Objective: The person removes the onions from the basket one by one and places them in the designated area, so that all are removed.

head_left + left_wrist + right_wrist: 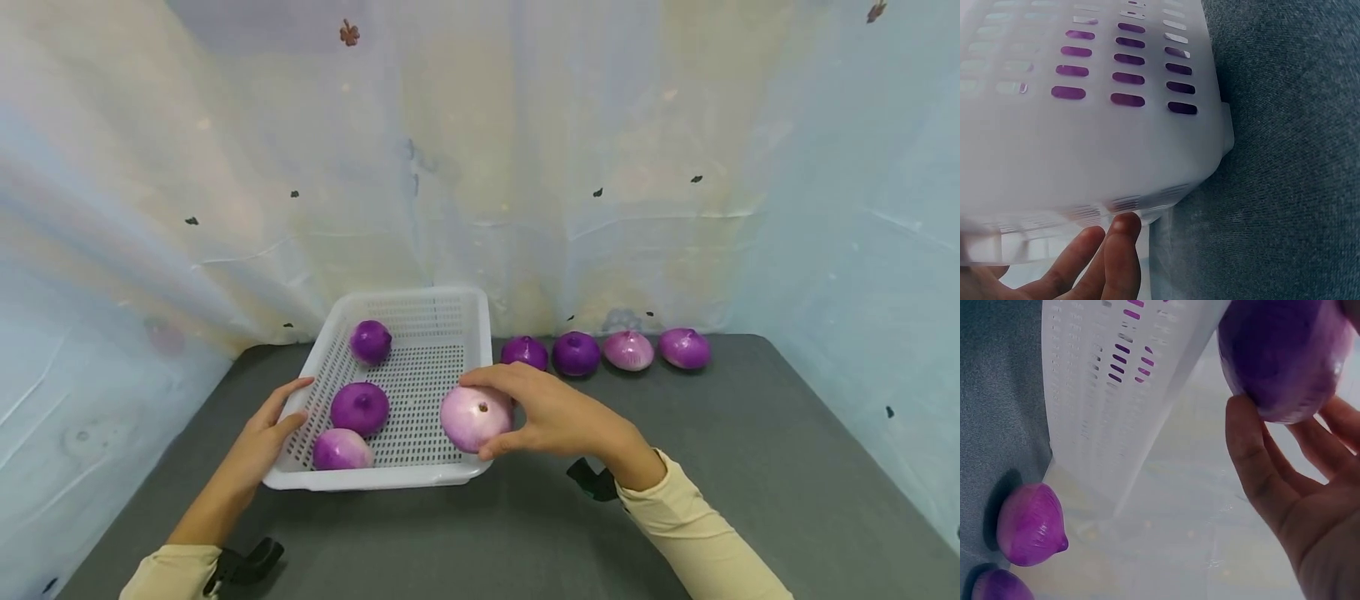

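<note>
A white basket (375,481) with slotted walls stands on the dark table, holding three purple onions: one (371,342) near the back, another (360,408) at the left, and a paler one (342,450) at the front. My left hand (258,437) grips the basket's left rim; in the left wrist view its fingers (1122,250) lie along the outside of the wall. My right hand (558,412) holds a pale purple onion (474,418) above the basket's right side, root end toward the head camera. From the right wrist view, that onion (1285,356) shows a darker side.
Right of the basket, a row of onions lies along the table's back: a dark one (525,352), another dark one (576,354), a pink one (628,351) and a purple one (684,348). A patterned curtain (465,167) hangs behind the table (720,467).
</note>
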The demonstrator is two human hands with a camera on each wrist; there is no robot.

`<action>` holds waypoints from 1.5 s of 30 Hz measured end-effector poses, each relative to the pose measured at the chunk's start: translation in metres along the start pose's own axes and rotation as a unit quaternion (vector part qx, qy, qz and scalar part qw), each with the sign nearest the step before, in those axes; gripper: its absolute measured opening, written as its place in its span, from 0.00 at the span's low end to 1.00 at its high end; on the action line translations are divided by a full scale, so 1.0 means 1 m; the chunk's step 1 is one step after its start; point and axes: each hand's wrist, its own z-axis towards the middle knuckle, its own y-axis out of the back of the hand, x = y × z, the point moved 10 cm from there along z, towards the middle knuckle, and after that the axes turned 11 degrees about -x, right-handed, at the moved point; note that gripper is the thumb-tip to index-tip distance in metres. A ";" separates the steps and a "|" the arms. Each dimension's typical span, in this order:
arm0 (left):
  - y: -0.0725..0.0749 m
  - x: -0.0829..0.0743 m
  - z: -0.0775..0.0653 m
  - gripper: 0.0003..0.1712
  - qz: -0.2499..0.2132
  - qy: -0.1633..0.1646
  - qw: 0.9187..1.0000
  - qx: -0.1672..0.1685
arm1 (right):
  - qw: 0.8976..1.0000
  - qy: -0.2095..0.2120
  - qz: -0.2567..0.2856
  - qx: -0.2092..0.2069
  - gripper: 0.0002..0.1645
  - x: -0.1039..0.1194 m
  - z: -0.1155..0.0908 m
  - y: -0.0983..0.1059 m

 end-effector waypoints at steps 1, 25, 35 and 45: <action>0.000 0.000 0.000 0.32 0.003 0.000 1.000 0.000 | 1.000 0.007 0.001 0.000 0.48 0.001 0.000 0.000; -0.001 -0.001 0.000 0.32 0.000 0.009 1.000 0.003 | 0.998 -0.052 -0.016 -0.020 0.50 -0.052 -0.014 0.037; -0.001 0.001 -0.001 0.32 0.000 0.009 1.000 0.002 | 0.995 -0.087 -0.029 0.034 0.48 -0.109 -0.018 0.004; -0.001 -0.001 0.000 0.32 0.010 0.005 1.000 0.000 | 0.995 -0.078 -0.048 0.047 0.46 -0.120 -0.019 -0.007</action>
